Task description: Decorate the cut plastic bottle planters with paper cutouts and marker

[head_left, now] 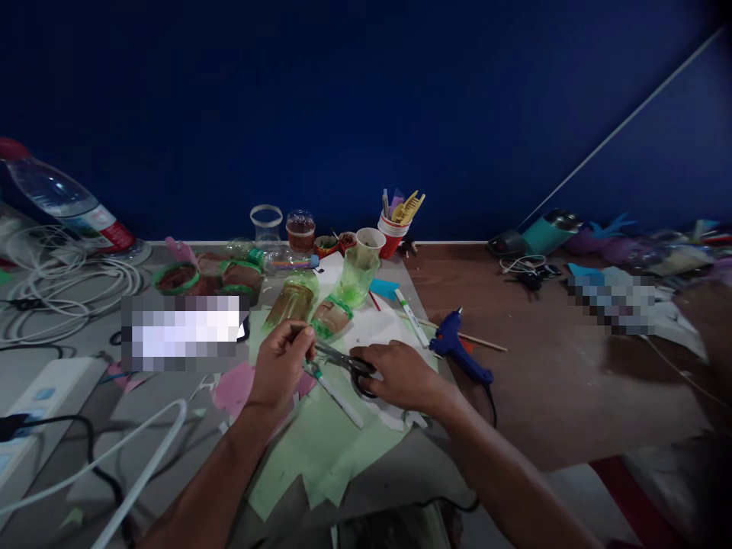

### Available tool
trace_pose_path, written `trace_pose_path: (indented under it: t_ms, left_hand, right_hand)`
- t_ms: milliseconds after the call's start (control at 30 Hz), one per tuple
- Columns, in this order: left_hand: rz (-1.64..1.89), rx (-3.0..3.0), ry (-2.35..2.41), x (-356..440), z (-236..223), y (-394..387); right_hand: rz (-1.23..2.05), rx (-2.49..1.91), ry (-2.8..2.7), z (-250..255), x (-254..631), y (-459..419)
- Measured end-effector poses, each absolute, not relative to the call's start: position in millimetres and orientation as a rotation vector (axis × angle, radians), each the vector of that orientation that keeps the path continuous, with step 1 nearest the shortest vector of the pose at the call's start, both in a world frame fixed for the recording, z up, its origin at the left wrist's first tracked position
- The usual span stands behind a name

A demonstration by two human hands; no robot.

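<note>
My left hand (281,364) is closed in a pinch above the paper. What its fingertips hold, if anything, is too small to make out. My right hand (397,372) grips a pair of scissors (338,354) by the dark handles, blades pointing left toward my left fingertips. Under both hands lie sheets of light green paper (320,457), white paper and pink paper (233,387). A green-and-white marker (337,396) rests on the sheets between my hands. Just beyond them are a green-tinted cut plastic bottle (291,301) and a small brown piece with green edging (332,316).
To the right lies a blue glue gun (457,347) with its cable, beside another marker (410,316) and a thin stick. Paper cups with wooden cutlery (394,225) stand by the wall. A power strip (49,412), white cables and a large bottle (74,202) occupy the left.
</note>
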State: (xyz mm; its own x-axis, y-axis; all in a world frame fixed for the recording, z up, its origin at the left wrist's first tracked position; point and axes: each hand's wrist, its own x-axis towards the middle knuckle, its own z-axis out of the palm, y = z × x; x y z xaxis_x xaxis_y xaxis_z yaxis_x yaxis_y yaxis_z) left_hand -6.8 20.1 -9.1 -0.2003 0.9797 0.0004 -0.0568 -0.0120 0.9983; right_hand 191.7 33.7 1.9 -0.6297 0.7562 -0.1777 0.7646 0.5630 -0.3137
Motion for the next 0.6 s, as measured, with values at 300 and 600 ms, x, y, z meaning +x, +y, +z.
trace_pose_path:
  t_ms: [300, 600]
  left_hand:
    - [1.349, 1.155, 1.342, -8, -15, 23]
    - [1.329, 1.156, 1.366, -8, -12, 22]
  right_hand:
    - [-0.349, 1.229, 2.795, 6, 193, 29]
    - [-0.362, 1.213, 2.755, 13, 194, 21]
